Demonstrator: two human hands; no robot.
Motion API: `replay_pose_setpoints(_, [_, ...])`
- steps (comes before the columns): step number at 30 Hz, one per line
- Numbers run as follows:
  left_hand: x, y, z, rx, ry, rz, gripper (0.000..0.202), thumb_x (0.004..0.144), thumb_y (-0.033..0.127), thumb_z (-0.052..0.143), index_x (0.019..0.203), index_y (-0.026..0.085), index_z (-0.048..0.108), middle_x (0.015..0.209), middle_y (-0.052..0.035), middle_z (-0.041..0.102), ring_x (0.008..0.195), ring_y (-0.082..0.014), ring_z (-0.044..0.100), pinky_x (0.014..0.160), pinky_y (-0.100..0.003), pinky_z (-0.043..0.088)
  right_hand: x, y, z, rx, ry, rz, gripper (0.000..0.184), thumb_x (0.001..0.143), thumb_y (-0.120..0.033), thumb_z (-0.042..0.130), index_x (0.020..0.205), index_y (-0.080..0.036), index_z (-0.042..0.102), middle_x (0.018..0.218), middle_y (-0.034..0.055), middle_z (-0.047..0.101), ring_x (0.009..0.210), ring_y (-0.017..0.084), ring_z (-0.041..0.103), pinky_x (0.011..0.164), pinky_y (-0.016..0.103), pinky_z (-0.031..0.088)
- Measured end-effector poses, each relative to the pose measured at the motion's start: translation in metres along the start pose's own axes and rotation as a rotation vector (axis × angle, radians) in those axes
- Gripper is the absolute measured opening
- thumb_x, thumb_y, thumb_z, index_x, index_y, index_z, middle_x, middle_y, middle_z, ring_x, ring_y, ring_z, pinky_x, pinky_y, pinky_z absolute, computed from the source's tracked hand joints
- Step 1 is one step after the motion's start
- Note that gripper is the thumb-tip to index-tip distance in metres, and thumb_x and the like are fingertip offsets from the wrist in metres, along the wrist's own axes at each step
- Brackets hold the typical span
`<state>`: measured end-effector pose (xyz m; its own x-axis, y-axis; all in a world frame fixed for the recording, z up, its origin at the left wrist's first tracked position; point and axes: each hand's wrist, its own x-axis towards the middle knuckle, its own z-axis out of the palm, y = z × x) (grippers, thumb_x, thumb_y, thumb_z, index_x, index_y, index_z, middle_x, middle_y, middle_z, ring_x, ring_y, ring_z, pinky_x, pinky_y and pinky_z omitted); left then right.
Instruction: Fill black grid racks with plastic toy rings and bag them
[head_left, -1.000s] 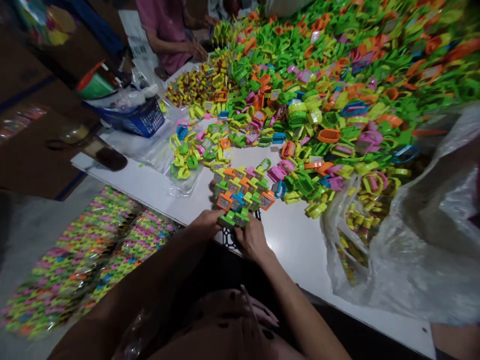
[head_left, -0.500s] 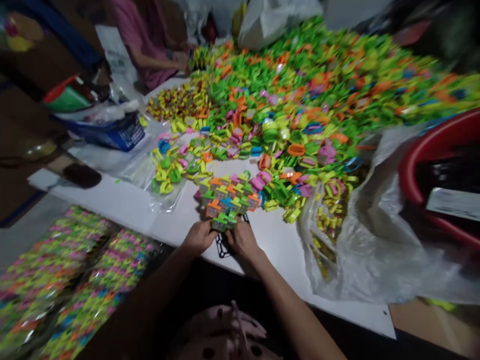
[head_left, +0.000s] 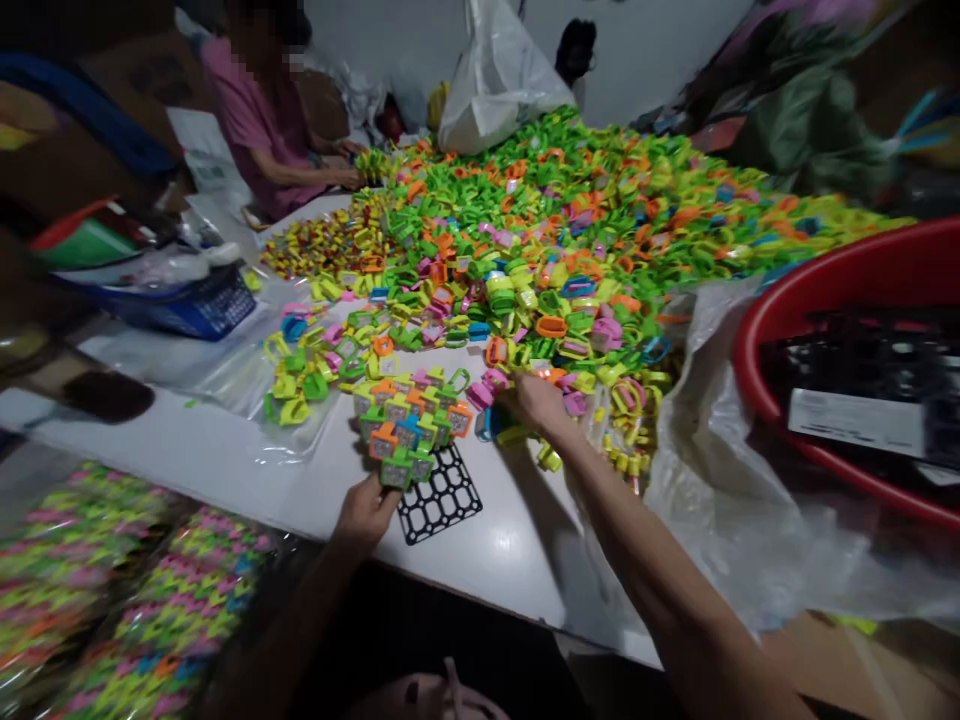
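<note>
A black grid tray [head_left: 442,497] lies on the white table [head_left: 225,450], its far part filled with small coloured toy pieces [head_left: 409,410]. My left hand [head_left: 365,512] rests at the tray's near left corner, fingers curled against the nearest green piece. My right hand [head_left: 534,400] reaches to the edge of the big heap of loose green, orange, yellow and pink pieces [head_left: 570,240], fingers closed among them; what they hold is hidden.
A red tub [head_left: 832,290] stands at right behind a clear plastic bag [head_left: 750,480]. A blue basket [head_left: 187,305] sits at left. Another person in pink [head_left: 259,120] works at the far left. Packed bags [head_left: 127,590] lie on the floor.
My right hand left the tray's near edge and reached forward right into the loose heap. The left hand stays at the tray. The view tilted upward.
</note>
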<state>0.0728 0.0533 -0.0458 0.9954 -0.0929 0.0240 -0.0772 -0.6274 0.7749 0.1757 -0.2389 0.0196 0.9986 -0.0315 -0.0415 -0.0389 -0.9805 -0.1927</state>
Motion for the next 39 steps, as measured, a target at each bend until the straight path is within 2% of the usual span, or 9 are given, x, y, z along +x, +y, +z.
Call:
replay_pose_setpoints(4, [-0.022,0.010,-0.017,0.038,0.154,0.069,0.023,0.078,0.036,0.060,0.092,0.019,0.066,0.090,-0.0062,0.071,0.078,-0.0198,0.066,0.074,-0.029,0.052,-0.024,-0.021,0.009,-0.102,0.085,-0.101,0.028,0.094,-0.020,0.043,0.114,-0.013,0.062,0.100,0.0156,0.067,0.087,0.026,0.063,0.067,0.031,0.041])
replay_pose_setpoints(9, [-0.014,0.046,-0.042,0.300,0.433,0.388,0.025,0.085,0.033,0.060,0.103,0.017,0.066,0.105,-0.0101,0.068,0.105,-0.0242,0.061,0.096,-0.037,0.047,-0.123,-0.009,0.054,-0.112,0.189,-0.609,0.029,0.091,-0.009,0.044,0.111,-0.018,0.064,0.108,0.0115,0.066,0.091,0.023,0.059,0.083,0.035,0.042])
replay_pose_setpoints(11, [0.008,0.062,-0.039,0.371,0.358,0.569,0.029,0.087,0.034,0.060,0.108,0.017,0.065,0.114,-0.0118,0.066,0.115,-0.0268,0.056,0.103,-0.043,0.040,-0.151,0.000,0.069,-0.043,0.216,-0.694,0.030,0.090,-0.009,0.045,0.112,-0.018,0.063,0.111,0.0119,0.065,0.096,0.023,0.058,0.090,0.037,0.041])
replay_pose_setpoints(14, [0.038,0.076,-0.024,0.453,0.101,0.677,0.032,0.090,0.037,0.056,0.114,0.018,0.064,0.123,-0.0123,0.062,0.123,-0.0283,0.051,0.108,-0.048,0.033,-0.170,0.005,0.073,0.069,0.232,-0.539,0.035,0.091,-0.010,0.041,0.117,-0.020,0.061,0.116,0.0119,0.063,0.100,0.022,0.059,0.090,0.037,0.042])
replay_pose_setpoints(19, [0.044,0.074,-0.012,0.453,0.063,0.656,0.030,0.093,0.037,0.050,0.113,0.019,0.065,0.124,-0.0113,0.061,0.121,-0.0259,0.052,0.105,-0.044,0.037,-0.168,-0.020,0.061,0.268,0.124,-0.001,0.045,0.092,-0.035,0.049,0.133,-0.017,0.048,0.103,0.0122,0.067,0.089,0.026,0.064,0.072,0.034,0.047])
replay_pose_setpoints(25, [0.025,0.068,-0.016,0.409,0.116,0.658,0.028,0.091,0.035,0.053,0.110,0.019,0.067,0.123,-0.0113,0.063,0.118,-0.0265,0.055,0.102,-0.041,0.038,-0.167,-0.032,0.062,0.642,0.130,0.255,0.062,0.086,-0.037,0.049,0.142,-0.015,0.034,0.079,0.0022,0.067,0.061,0.018,0.061,0.059,0.028,0.046])
replay_pose_setpoints(28, [0.023,0.065,-0.015,0.421,0.102,0.625,0.029,0.092,0.036,0.051,0.110,0.020,0.068,0.124,-0.0101,0.063,0.120,-0.0259,0.054,0.104,-0.041,0.037,-0.158,-0.041,0.062,0.993,0.233,0.190,0.053,0.080,-0.038,0.054,0.128,-0.016,0.049,0.078,0.0013,0.066,0.062,0.015,0.059,0.058,0.026,0.047])
replay_pose_setpoints(32, [0.024,0.064,-0.016,0.426,0.059,0.610,0.031,0.093,0.037,0.049,0.112,0.020,0.067,0.128,-0.0098,0.062,0.124,-0.0256,0.052,0.106,-0.041,0.036,-0.136,-0.071,0.078,1.267,-0.010,0.019,0.024,0.076,-0.034,0.058,0.091,-0.016,0.064,0.080,0.0043,0.069,0.070,0.017,0.062,0.065,0.028,0.051])
replay_pose_setpoints(39, [0.018,0.060,-0.022,0.483,0.089,0.706,0.044,0.085,0.048,0.060,0.117,0.018,0.063,0.134,-0.0145,0.057,0.127,-0.0309,0.049,0.108,-0.048,0.035,-0.116,-0.088,0.099,1.096,0.032,-0.253,0.025,0.079,-0.026,0.049,0.096,-0.017,0.063,0.089,0.0065,0.069,0.081,0.022,0.064,0.073,0.032,0.052])
